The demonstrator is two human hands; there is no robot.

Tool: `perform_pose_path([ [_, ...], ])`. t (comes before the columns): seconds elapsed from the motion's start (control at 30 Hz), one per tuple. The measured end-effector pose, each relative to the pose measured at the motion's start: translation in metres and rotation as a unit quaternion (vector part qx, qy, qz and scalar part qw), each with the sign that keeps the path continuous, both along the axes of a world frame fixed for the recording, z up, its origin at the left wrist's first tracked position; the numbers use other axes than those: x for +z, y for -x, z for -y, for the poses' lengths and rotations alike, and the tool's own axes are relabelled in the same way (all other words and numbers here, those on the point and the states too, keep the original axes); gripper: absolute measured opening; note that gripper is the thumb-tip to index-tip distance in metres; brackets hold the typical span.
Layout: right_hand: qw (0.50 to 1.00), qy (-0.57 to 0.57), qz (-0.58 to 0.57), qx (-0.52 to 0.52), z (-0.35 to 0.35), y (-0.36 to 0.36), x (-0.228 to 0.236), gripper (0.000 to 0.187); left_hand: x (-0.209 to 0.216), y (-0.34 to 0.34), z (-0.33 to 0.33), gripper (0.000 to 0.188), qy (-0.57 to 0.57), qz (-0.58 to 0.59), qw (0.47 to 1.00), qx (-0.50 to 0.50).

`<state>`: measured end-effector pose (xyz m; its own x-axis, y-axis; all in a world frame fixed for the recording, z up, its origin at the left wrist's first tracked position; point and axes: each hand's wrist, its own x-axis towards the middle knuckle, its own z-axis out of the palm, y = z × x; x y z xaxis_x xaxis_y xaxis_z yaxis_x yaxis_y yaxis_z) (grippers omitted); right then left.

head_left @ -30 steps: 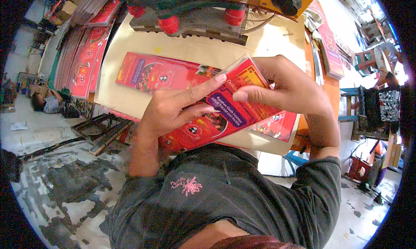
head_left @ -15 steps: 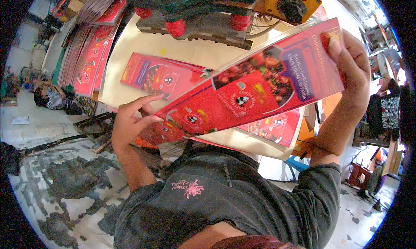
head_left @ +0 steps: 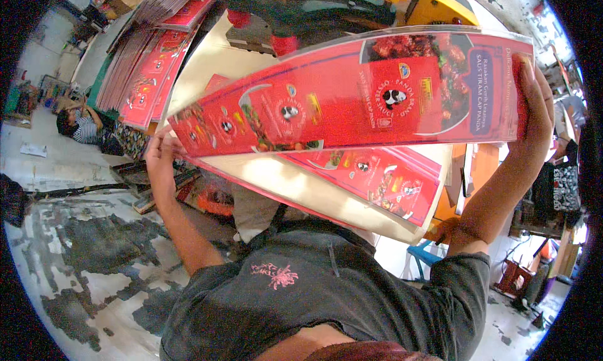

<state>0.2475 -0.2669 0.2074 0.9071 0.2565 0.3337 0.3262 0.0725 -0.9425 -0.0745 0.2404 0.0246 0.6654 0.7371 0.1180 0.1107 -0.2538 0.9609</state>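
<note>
A long red printed strip (head_left: 339, 103) with a clear, glossy plastic covering stretches between my two hands. It shows pictures of food and round panda emblems, and rises slightly toward the right. My left hand (head_left: 162, 149) pinches its narrow-looking left end. On the right, my right hand (head_left: 534, 103) grips the other end, thumb over the printed face and fingers behind. Beneath it, another red printed strip (head_left: 383, 179) lies on the cream tabletop (head_left: 264, 182), partly covered by the held one.
Tall stacks of red printed strips (head_left: 147, 78) stand at the left. Beyond the held strip is a dark green machine (head_left: 320, 12) with yellow knobs, beside a yellow box (head_left: 443, 9). A person in a striped top (head_left: 88, 130) is low at far left. A blue stool (head_left: 419, 255) stands right.
The held strip has swung from a steep slant to nearly level. My left hand has moved left and up with its end; my right hand has shifted slightly right and down.
</note>
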Motion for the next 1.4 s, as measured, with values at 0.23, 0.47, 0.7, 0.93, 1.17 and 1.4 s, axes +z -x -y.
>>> perform_pose_path([
  [0.23,0.999,0.001,0.000,0.035,-0.004,0.000,-0.002,0.040,-0.011,-0.011,0.002,0.031,0.023,0.098,0.993,0.064],
  [0.47,0.984,0.122,0.015,0.127,-0.001,0.001,0.003,0.024,0.027,-0.049,-0.019,0.045,0.075,0.255,0.953,0.148],
  [0.7,0.952,0.274,-0.010,0.135,0.001,0.016,0.016,0.028,0.010,-0.081,-0.057,0.065,0.073,0.286,0.948,0.121],
  [0.93,0.941,0.282,0.008,0.187,-0.007,0.019,0.015,0.027,-0.041,-0.087,-0.066,0.046,-0.020,0.193,0.967,0.165],
  [1.17,0.938,0.284,0.085,0.182,-0.009,0.005,0.000,0.030,-0.057,-0.085,-0.075,0.047,-0.062,0.187,0.964,0.178],
  [1.4,0.931,0.299,0.077,0.195,-0.011,0.011,0.008,0.028,-0.067,-0.083,-0.087,0.044,-0.198,0.078,0.961,0.176],
])
